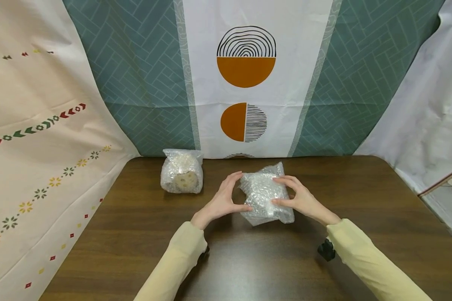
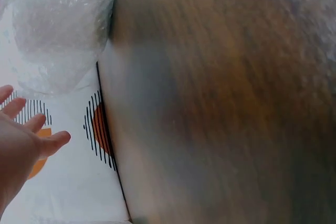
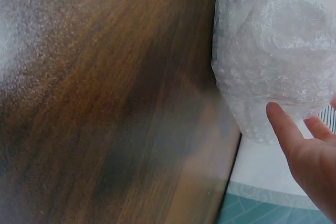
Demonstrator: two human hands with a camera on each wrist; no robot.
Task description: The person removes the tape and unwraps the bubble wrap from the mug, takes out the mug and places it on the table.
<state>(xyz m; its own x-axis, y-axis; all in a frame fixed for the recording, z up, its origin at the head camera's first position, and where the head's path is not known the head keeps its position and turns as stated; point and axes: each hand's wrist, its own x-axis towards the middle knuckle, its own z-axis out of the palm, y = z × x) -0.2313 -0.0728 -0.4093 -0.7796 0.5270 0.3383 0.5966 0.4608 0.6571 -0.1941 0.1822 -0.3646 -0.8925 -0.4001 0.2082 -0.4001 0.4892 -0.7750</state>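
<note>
Head view showed the bubble-wrapped parcel (image 1: 264, 194) between the left grip (image 1: 221, 201) and the right grip (image 1: 305, 201), both spread. Taking hold seemed the step; next probably called for closing evenly. Another wrapped bundle (image 1: 182, 169) lay beyond the left grip, leftward.

Brown table (image 1: 116, 234) under left bubble-wrapped bundle (image 1: 182, 167), right bubble-wrapped bundle (image 1: 263, 194)

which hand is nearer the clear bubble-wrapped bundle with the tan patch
Left hand, right of the bundle, apart; the right hand is farther right, at the other clear bubble-wrapped package.
</note>
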